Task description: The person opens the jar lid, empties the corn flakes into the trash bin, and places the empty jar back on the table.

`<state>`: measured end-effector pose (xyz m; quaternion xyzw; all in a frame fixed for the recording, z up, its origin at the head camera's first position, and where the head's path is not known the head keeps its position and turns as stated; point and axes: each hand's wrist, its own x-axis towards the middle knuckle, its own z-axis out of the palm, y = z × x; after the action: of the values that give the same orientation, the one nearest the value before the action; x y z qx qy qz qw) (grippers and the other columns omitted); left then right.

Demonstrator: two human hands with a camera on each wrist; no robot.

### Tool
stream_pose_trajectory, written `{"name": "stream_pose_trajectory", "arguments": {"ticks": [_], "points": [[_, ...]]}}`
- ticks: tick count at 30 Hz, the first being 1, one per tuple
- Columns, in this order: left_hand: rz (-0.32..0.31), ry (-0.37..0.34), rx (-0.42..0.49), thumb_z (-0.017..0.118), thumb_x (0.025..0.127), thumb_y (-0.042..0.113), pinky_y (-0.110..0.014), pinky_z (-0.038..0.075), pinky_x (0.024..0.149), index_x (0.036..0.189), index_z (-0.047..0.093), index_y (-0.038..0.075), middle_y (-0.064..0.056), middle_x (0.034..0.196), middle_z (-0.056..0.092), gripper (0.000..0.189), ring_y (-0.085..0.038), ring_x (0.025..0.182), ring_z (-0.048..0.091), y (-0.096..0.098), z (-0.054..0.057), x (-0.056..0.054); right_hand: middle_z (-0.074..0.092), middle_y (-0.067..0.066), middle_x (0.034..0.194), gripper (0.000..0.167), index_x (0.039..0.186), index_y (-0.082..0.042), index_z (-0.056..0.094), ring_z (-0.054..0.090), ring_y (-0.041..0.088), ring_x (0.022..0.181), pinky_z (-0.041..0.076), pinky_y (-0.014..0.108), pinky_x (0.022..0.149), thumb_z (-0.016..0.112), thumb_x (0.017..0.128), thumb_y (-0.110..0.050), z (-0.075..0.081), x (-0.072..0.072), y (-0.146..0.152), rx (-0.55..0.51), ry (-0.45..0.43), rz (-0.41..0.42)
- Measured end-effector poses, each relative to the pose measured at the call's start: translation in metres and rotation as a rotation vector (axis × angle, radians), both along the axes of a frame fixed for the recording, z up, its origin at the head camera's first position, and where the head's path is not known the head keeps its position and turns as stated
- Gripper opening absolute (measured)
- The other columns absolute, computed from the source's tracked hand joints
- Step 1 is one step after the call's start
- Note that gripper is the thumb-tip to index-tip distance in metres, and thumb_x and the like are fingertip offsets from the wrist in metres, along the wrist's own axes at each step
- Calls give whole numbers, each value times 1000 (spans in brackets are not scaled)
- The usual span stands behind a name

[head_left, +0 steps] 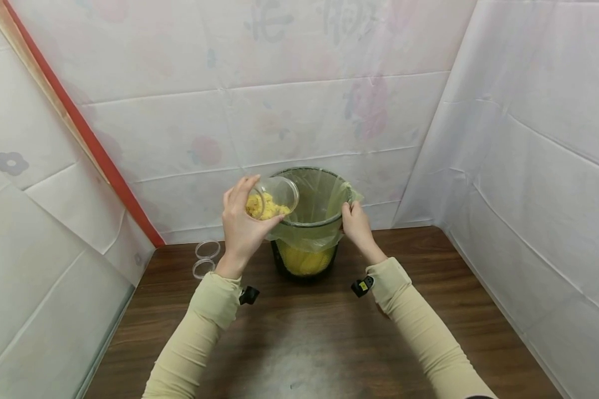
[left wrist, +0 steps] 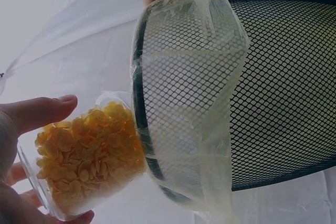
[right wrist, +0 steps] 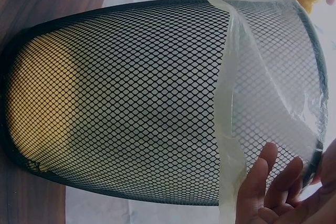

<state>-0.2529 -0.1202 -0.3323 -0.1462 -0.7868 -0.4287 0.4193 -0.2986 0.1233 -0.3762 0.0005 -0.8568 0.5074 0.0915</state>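
A black mesh wastebasket [head_left: 278, 260] stands on the table, lined with a thin yellowish bag [head_left: 304, 239] folded over its rim. My left hand [head_left: 242, 224] holds a clear jar [head_left: 285, 187] tilted sideways, its mouth at the basket's left rim. Yellow flakes [left wrist: 89, 156] lie inside the jar, against its lower side. My right hand [head_left: 356, 223] grips the basket's right rim together with the bag's edge; in the right wrist view, its curled fingers [right wrist: 268, 156] show outside the mesh. Through the mesh, a yellow mass [right wrist: 42, 93] shows at the bottom of the basket.
Two clear round rings or lids [head_left: 207, 249] lie on the dark wooden table [head_left: 299, 343], left of the basket. White printed sheeting [head_left: 329, 127] hangs close behind and along both sides. A red strip [head_left: 87, 133] runs down the left corner.
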Motion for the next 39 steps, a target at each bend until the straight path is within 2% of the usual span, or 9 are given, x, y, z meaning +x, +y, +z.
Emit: {"name": "stream_pose_trajectory", "arguments": {"ticks": [8, 13, 39], "points": [[-13, 36, -36, 92, 51, 15, -53, 36, 100, 128, 57, 14, -5, 132, 56, 85, -27, 120, 43, 0, 0, 0, 47, 7, 66, 30, 78, -10, 36, 52, 19, 54, 49, 29, 54, 28, 102, -28, 1, 0, -1, -3, 7, -8], [-21, 59, -84, 91, 53, 13, -50, 38, 99, 130, 56, 16, -4, 132, 55, 85, -28, 120, 43, 0, 1, -1, 47, 7, 65, 30, 78, -11, 35, 51, 16, 53, 49, 28, 54, 28, 102, -28, 1, -1, -1, 2, 5, -18], [-71, 137, -191, 91, 48, 4, -44, 38, 100, 129, 57, 12, -8, 130, 56, 88, -31, 118, 44, -3, 5, -1, 48, 7, 66, 30, 80, -10, 36, 52, 17, 53, 48, 29, 55, 28, 102, -28, -1, 0, -5, 4, 8, -15]]}}
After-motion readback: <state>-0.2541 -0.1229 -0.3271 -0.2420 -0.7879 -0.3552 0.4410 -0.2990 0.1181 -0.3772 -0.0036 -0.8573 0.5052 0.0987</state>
